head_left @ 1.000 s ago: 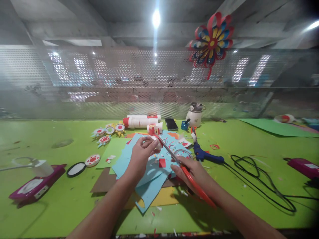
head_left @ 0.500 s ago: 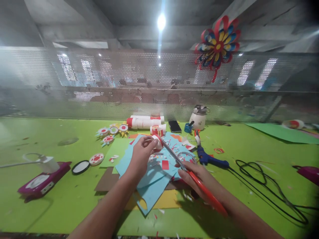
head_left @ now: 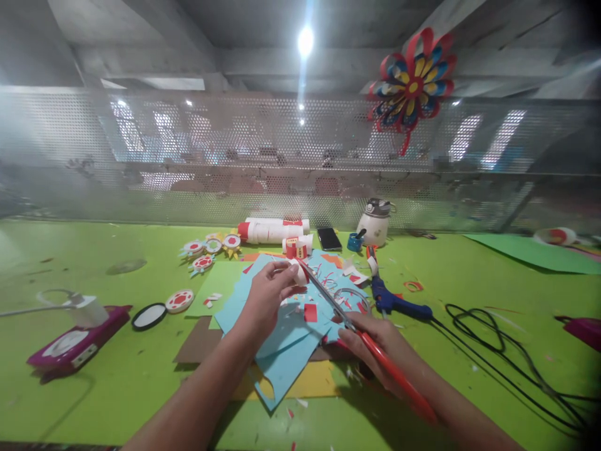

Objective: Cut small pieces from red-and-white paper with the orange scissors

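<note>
Above the blue paper sheets (head_left: 286, 351), my left hand (head_left: 270, 291) pinches a small white cup piece with a red rim (head_left: 299, 273). It looks like part of a paper cup. My right hand (head_left: 370, 341) is closed round the scissors (head_left: 382, 360), whose red handles run back along the forearm. The blades point up and left, their tips at the red edge of the cup piece. Whether the blades are parted I cannot make out. Red and white scraps and a red paper square (head_left: 310, 312) lie on the blue sheets below.
Right of the papers are a blue glue gun (head_left: 399, 304) and its black cable (head_left: 498, 351). Behind stand white cups (head_left: 275, 233), a phone (head_left: 329, 238) and a jug (head_left: 374, 224). To the left lie decorated discs (head_left: 179, 300), a black-rimmed ring (head_left: 149, 316) and a purple power strip (head_left: 77, 344).
The cup piece has turned in my left hand, showing more white side and less red rim. My right hand and the scissors have shifted slightly right and down.
</note>
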